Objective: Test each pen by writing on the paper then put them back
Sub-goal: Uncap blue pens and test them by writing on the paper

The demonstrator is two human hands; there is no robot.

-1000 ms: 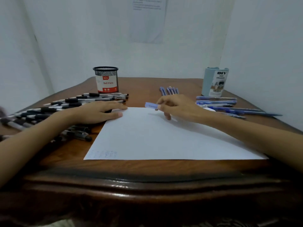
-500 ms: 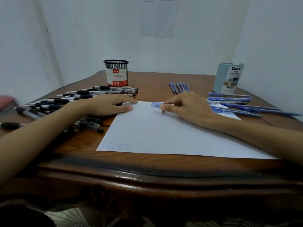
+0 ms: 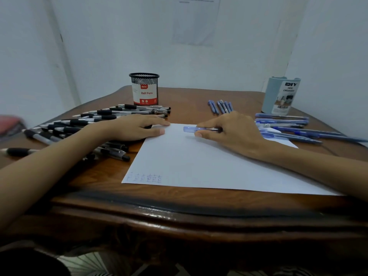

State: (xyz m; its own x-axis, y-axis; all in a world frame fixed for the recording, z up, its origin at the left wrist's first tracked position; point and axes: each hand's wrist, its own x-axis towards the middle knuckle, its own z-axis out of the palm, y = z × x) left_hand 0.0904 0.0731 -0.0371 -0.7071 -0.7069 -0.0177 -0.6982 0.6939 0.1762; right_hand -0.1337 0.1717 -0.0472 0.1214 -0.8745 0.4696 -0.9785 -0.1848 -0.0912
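A white sheet of paper lies on the wooden table, with small blue scribbles at its near left corner. My right hand pinches a blue capped pen near the paper's far edge, its cap end pointing left. My left hand lies flat with straight fingers on the paper's far left corner, over a heap of black pens. Several blue pens lie to the right of my right hand, and a few more blue pens lie behind it.
A black mesh cup labelled "Ball Pens" stands at the back left. A light blue desk organiser stands at the back right. White walls close in behind and on both sides. The table's carved front edge runs near me.
The view has tilted and shifted, so everything sits lower and further right in the frame. My right hand has rolled the blue pen forward in its fingers. My left hand stays on the paper.
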